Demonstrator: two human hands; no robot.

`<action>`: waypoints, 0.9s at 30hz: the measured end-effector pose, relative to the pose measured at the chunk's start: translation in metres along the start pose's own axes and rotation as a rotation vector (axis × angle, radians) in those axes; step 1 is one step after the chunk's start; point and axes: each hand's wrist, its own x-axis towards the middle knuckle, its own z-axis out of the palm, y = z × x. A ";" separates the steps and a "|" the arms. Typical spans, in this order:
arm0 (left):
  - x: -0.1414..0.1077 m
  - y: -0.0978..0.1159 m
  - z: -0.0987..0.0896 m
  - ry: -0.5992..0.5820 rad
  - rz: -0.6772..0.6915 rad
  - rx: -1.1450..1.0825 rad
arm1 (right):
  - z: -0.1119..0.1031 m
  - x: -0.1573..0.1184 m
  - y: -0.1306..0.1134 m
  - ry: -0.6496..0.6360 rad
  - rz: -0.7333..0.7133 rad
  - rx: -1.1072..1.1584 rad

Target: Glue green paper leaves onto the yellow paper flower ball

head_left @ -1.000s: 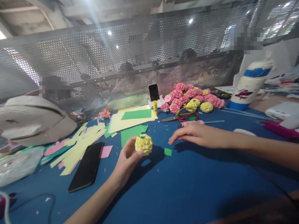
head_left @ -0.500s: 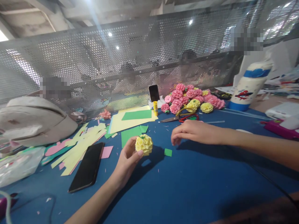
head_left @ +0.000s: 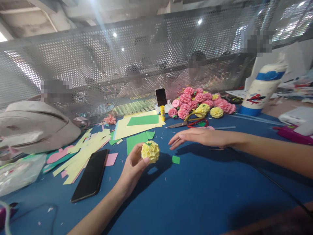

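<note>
A round yellow paper flower (head_left: 150,151) with a bit of green on top is held between the thumb and fingers of my left hand (head_left: 133,169), above the blue table. My right hand (head_left: 195,136) hovers to the right of it, palm down, fingers stretched out and holding nothing. Below and between the hands lies a small green paper square (head_left: 175,159). Scissors (head_left: 178,124) with yellow handles and a red-handled pair (head_left: 198,122) lie just beyond my right hand.
Pink and yellow paper flowers (head_left: 200,99) are piled at the back. A glue stick (head_left: 162,113) stands beside paper sheets (head_left: 119,130). To the left are paper strips, a black phone (head_left: 90,176) and a bag (head_left: 36,127); a bottle (head_left: 262,89) stands right.
My right hand has moved left towards the yellow flower, and its fingers have stretched out from a curled pose. My left hand and the flower have hardly moved.
</note>
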 end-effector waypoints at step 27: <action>0.002 0.022 0.017 -0.011 0.963 1.351 | 0.022 -0.005 -0.002 -0.286 0.014 0.721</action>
